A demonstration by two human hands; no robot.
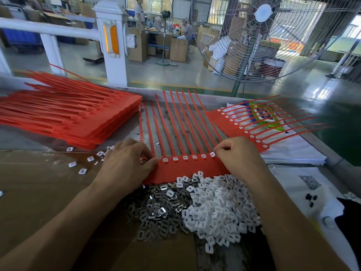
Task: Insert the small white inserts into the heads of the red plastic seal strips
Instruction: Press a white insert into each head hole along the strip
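A red sheet of joined seal strips (191, 169) lies flat in front of me, tails pointing away. Several of its heads hold white inserts (185, 157). My right hand (240, 155) pinches at the rightmost head, fingertips on a white insert (212, 154). My left hand (127, 161) presses down on the sheet's left end, fingers curled over the heads there, which are hidden. A heap of loose white inserts (216, 210) lies just below the sheet, beside a heap of small metal clips (156, 212).
A tall stack of red strip sheets (68, 118) fills the left of the table. Another sheet with inserts (244, 126) lies at the right on printed bags. Stray inserts (83, 171) dot the cardboard. A large fan (261, 36) stands behind the table.
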